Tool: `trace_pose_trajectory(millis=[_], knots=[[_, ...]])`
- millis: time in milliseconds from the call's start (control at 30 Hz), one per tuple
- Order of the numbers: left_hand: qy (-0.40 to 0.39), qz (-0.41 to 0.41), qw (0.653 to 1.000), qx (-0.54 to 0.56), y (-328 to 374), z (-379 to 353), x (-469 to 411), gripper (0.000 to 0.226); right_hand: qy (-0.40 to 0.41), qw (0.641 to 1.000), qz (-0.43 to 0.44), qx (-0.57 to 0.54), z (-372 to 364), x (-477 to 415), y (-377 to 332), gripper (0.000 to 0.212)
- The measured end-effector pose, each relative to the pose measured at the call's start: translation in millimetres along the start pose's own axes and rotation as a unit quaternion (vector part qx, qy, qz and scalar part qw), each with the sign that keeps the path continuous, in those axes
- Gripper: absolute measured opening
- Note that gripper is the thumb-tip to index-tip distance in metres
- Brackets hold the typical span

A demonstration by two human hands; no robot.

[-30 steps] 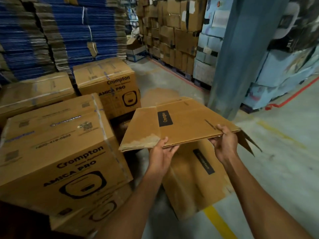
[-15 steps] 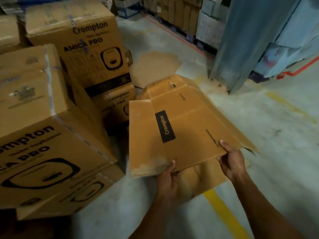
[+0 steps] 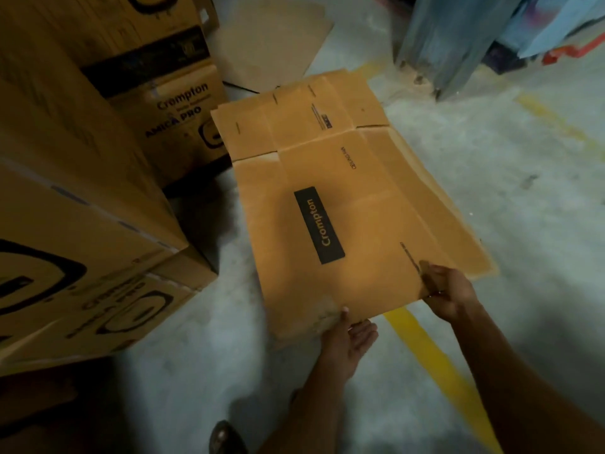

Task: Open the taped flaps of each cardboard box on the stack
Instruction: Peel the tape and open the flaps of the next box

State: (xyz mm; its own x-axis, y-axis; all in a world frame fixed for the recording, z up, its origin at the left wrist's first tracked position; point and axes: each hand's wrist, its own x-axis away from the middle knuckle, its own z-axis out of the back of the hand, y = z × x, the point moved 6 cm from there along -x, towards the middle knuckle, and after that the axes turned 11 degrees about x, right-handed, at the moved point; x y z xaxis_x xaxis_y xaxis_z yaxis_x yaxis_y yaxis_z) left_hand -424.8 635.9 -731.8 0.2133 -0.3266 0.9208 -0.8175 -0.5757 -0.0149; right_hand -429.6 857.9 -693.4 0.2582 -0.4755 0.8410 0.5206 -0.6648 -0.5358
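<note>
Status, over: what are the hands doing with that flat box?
Left hand holds flattened box by near edge. Right hand grips its corner. Taped boxes stand close left.

The single view comes from a wide-angle camera on the person's head, tilted steeply down and a little forward, so both forearms run up from the bottom edge to the left hand (image 3: 350, 332) and right hand (image 3: 448, 293) just below mid-frame. It looks from close above onto the flattened box (image 3: 343, 208), which fills the centre, with the concrete floor (image 3: 523, 191) and its yellow line (image 3: 435, 368) beneath. The stacked boxes (image 3: 82, 191) crowd the left edge very near the lens, while the metal post (image 3: 438, 44) stands farther off at the top right.
</note>
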Motion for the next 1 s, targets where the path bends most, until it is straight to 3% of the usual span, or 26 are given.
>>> trace_pose_trajectory(millis=[100, 167, 200, 267, 400, 700, 833, 1000], knots=[[-0.01, 0.079, 0.974, -0.213, 5.3, 8.5, 2.5, 0.033, 0.028, 0.999, 0.005, 0.022, 6.2, 6.5, -10.6, 0.015], [-0.018, 0.055, 0.952, -0.301, 22.8, 7.5, 8.6, 0.021, 0.063, 0.997, 0.018, 0.04, 9.2, 14.4, -16.9, 0.012], [-0.021, 0.031, 0.95, -0.309, 33.6, 4.6, 13.4, 0.014, 0.077, 0.995, 0.035, 0.05, 8.3, 18.2, -19.7, 0.023], [-0.029, -0.042, 0.954, -0.296, 61.4, -7.5, 29.4, 0.011, 0.053, 0.995, 0.067, 0.057, -6.8, 31.6, -22.9, 0.029], [0.032, -0.244, 0.929, -0.278, 134.7, -21.6, 89.1, 0.013, -0.085, 0.978, 0.096, 0.165, -87.2, 93.8, -17.9, 0.021], [0.062, -0.444, 0.864, -0.23, 261.6, 1.7, 284.1, 0.012, -0.272, 0.895, 0.204, 0.288, -266.9, 281.1, -3.4, 0.009], [0.124, -0.53, 0.815, -0.199, 303.1, 62.3, 396.5, 0.009, -0.338, 0.846, 0.235, 0.338, -327.6, 382.8, 23.7, 0.01], [0.203, -0.632, 0.739, -0.113, 329.6, 175.4, 554.2, 0.007, -0.471, 0.74, 0.269, 0.398, -400.6, 535.7, 87.4, 0.014]])
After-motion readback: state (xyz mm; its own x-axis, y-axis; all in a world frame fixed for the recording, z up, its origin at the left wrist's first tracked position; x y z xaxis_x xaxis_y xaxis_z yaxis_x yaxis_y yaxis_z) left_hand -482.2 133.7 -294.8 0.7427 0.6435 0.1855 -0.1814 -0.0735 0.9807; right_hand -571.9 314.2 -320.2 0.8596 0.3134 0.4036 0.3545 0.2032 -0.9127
